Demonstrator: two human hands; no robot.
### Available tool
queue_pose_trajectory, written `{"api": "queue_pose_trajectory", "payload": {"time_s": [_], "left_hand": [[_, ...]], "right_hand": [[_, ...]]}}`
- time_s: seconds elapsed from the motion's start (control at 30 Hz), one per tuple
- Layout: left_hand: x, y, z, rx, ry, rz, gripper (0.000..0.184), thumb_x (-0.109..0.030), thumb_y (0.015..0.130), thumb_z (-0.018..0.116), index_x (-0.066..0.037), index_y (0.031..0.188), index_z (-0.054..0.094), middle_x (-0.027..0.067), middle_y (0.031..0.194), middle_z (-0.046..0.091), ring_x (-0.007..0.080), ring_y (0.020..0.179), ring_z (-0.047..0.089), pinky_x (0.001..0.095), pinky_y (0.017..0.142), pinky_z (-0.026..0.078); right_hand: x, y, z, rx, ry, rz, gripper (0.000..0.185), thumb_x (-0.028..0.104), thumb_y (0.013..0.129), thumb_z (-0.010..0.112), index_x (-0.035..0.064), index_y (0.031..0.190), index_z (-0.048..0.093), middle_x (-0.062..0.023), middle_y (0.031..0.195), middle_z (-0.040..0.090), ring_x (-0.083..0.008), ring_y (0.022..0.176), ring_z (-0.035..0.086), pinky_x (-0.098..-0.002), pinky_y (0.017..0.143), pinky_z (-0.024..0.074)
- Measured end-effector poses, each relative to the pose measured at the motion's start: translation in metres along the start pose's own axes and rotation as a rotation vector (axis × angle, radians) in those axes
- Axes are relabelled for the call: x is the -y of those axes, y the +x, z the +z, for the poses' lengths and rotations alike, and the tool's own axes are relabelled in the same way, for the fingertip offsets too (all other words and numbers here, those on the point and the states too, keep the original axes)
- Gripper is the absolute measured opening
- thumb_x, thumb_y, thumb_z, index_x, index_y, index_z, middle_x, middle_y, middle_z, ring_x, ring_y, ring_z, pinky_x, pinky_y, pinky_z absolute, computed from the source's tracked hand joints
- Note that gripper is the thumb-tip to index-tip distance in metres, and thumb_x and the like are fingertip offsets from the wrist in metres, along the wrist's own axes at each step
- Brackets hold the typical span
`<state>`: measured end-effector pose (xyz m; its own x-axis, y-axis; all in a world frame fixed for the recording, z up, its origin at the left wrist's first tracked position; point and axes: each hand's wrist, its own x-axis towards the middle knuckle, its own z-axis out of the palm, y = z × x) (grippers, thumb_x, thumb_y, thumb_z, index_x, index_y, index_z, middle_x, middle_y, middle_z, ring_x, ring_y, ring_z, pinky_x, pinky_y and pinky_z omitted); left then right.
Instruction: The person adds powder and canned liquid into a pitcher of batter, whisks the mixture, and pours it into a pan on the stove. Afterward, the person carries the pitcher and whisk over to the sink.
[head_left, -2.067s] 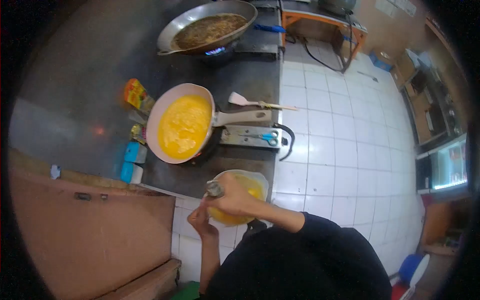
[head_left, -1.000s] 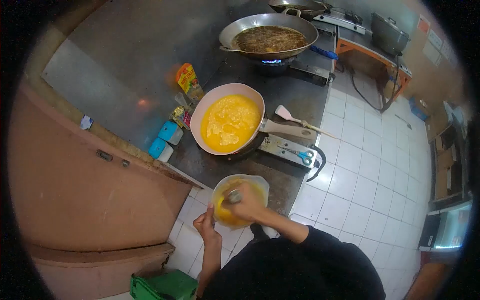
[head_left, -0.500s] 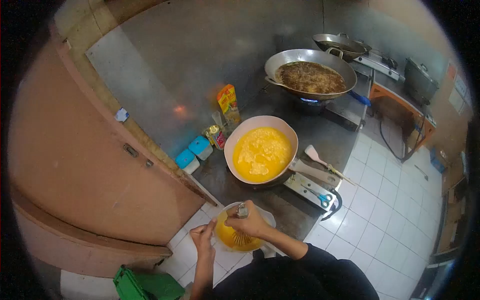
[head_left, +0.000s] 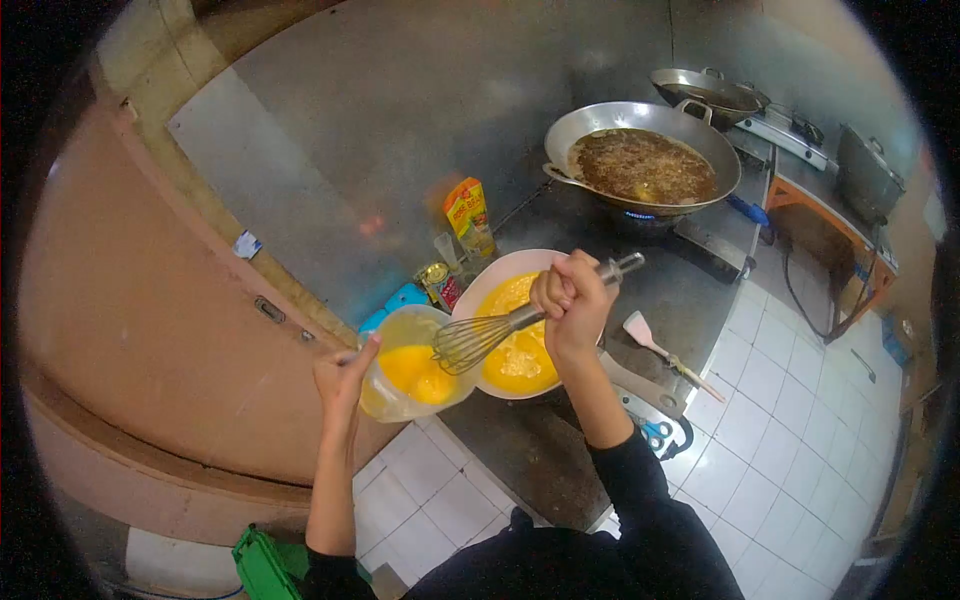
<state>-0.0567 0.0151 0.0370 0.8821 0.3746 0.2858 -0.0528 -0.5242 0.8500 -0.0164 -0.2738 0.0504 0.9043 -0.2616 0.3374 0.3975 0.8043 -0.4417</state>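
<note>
My left hand (head_left: pixel 343 380) grips the rim of a translucent plastic bowl (head_left: pixel 385 402), tilted toward the pan and holding yellow beaten egg (head_left: pixel 418 374). In my closed right hand (head_left: pixel 574 300) is a metal balloon whisk (head_left: pixel 472 343), its wires at the bowl's right side and its handle end pointing up to the right. Just beyond, a pale pink frying pan (head_left: pixel 492 272) with yellow egg mixture (head_left: pixel 520 362) in it stands on the stove, partly hidden by my right hand and the whisk. The pan's handle (head_left: pixel 645 385) points to the lower right.
A large wok (head_left: pixel 570 130) of dark bubbling liquid sits over a blue flame. A pink spatula (head_left: pixel 640 328) and blue-handled scissors (head_left: pixel 655 432) lie right of the pan. Behind it stand a yellow packet (head_left: pixel 469 215), a can (head_left: pixel 438 284) and blue-lidded containers (head_left: pixel 403 297). A green bin (head_left: pixel 262 568) is below.
The bowl has risen from below the counter edge to the pan's left side and tilted. My right hand has lifted the whisk out of the egg, up and to the right.
</note>
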Motion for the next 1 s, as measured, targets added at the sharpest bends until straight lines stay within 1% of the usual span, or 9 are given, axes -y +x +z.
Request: {"api": "queue_pose_trajectory", "payload": {"time_s": [0.13, 0.47, 0.57, 0.63, 0.67, 0.73, 0.77, 0.83, 1.0], "left_hand": [[-0.009, 0.041, 0.031, 0.011, 0.156, 0.082, 0.057, -0.04, 0.072, 0.079, -0.001, 0.042, 0.05, -0.0034, 0.042, 0.041, 0.0061, 0.043, 0.037, 0.0288, 0.041, 0.027], [-0.041, 0.084, 0.081, 0.145, 0.605, 0.372, 0.056, -0.046, 0.066, 0.077, 0.0, 0.045, 0.053, 0.0082, 0.037, 0.042, 0.0194, 0.034, 0.037, 0.0348, 0.039, 0.03], [-0.044, 0.092, 0.092, 0.136, 0.615, 0.516, 0.054, -0.046, 0.066, 0.077, 0.0, 0.046, 0.056, 0.0091, 0.039, 0.045, 0.0212, 0.037, 0.041, 0.0366, 0.044, 0.035], [-0.05, 0.093, 0.097, 0.174, 0.6, 0.619, 0.051, -0.045, 0.065, 0.077, -0.001, 0.047, 0.059, 0.0094, 0.043, 0.048, 0.0229, 0.044, 0.043, 0.0384, 0.059, 0.041], [-0.056, 0.093, 0.097, 0.181, 0.608, 0.619, 0.051, -0.045, 0.065, 0.077, -0.001, 0.047, 0.059, 0.0094, 0.043, 0.048, 0.0229, 0.044, 0.043, 0.0384, 0.059, 0.041], [-0.067, 0.092, 0.1, 0.305, 0.704, 0.613, 0.047, -0.043, 0.066, 0.077, -0.001, 0.051, 0.063, 0.0093, 0.048, 0.053, 0.0243, 0.05, 0.043, 0.0373, 0.074, 0.04], [-0.065, 0.092, 0.103, 0.321, 0.706, 0.611, 0.047, -0.043, 0.066, 0.077, -0.001, 0.051, 0.063, 0.0093, 0.048, 0.053, 0.0243, 0.05, 0.043, 0.0373, 0.074, 0.04], [-0.055, 0.095, 0.106, 0.159, 0.584, 0.89, 0.044, -0.041, 0.068, 0.077, -0.002, 0.052, 0.062, 0.0075, 0.051, 0.054, 0.0227, 0.053, 0.043, 0.0359, 0.079, 0.035], [-0.075, 0.098, 0.106, 0.318, 0.599, 0.905, 0.044, -0.039, 0.07, 0.077, -0.002, 0.053, 0.059, 0.0047, 0.053, 0.053, 0.0197, 0.054, 0.043, 0.0378, 0.083, 0.03]], "right_hand": [[-0.01, 0.031, -0.009, -0.161, 0.162, 0.007, 0.035, 0.003, 0.078, 0.057, 0.0126, 0.057, 0.031, 0.0006, 0.043, 0.029, -0.0094, 0.033, 0.024, -0.0289, 0.036, 0.0223], [0.01, 0.035, -0.046, -0.289, -0.057, -0.298, 0.035, 0.002, 0.078, 0.059, 0.0102, 0.055, 0.034, -0.0007, 0.044, 0.034, -0.0091, 0.034, 0.028, -0.026, 0.036, 0.0247], [0.013, 0.037, -0.055, -0.356, 0.031, -0.309, 0.036, 0.001, 0.079, 0.058, 0.0106, 0.055, 0.034, -0.0006, 0.044, 0.034, -0.009, 0.034, 0.028, -0.0255, 0.037, 0.0248], [0.015, 0.035, -0.059, -0.403, 0.001, -0.319, 0.037, 0.003, 0.081, 0.059, 0.0112, 0.055, 0.033, -0.0004, 0.044, 0.033, -0.0091, 0.035, 0.029, -0.0258, 0.037, 0.0256], [0.016, 0.034, -0.06, -0.412, 0.005, -0.317, 0.037, 0.003, 0.081, 0.059, 0.0112, 0.055, 0.033, -0.0004, 0.044, 0.033, -0.0091, 0.035, 0.029, -0.0258, 0.037, 0.0256], [0.019, 0.032, -0.064, -0.454, 0.034, -0.347, 0.037, 0.005, 0.084, 0.058, 0.0113, 0.057, 0.034, -0.0004, 0.045, 0.034, -0.0095, 0.035, 0.029, -0.0268, 0.038, 0.0264], [0.021, 0.032, -0.068, -0.468, 0.029, -0.346, 0.037, 0.005, 0.084, 0.058, 0.0113, 0.057, 0.034, -0.0004, 0.045, 0.034, -0.0095, 0.035, 0.029, -0.0268, 0.038, 0.0264], [0.023, 0.031, -0.077, -0.484, 0.185, -0.333, 0.036, 0.006, 0.086, 0.058, 0.011, 0.06, 0.035, -0.0008, 0.047, 0.035, -0.01, 0.037, 0.032, -0.0275, 0.04, 0.0282], [0.027, 0.025, -0.088, -0.556, 0.216, -0.331, 0.035, 0.011, 0.089, 0.058, 0.0111, 0.062, 0.037, 0.0002, 0.051, 0.036, -0.0103, 0.042, 0.035, -0.0269, 0.045, 0.0322]]}}
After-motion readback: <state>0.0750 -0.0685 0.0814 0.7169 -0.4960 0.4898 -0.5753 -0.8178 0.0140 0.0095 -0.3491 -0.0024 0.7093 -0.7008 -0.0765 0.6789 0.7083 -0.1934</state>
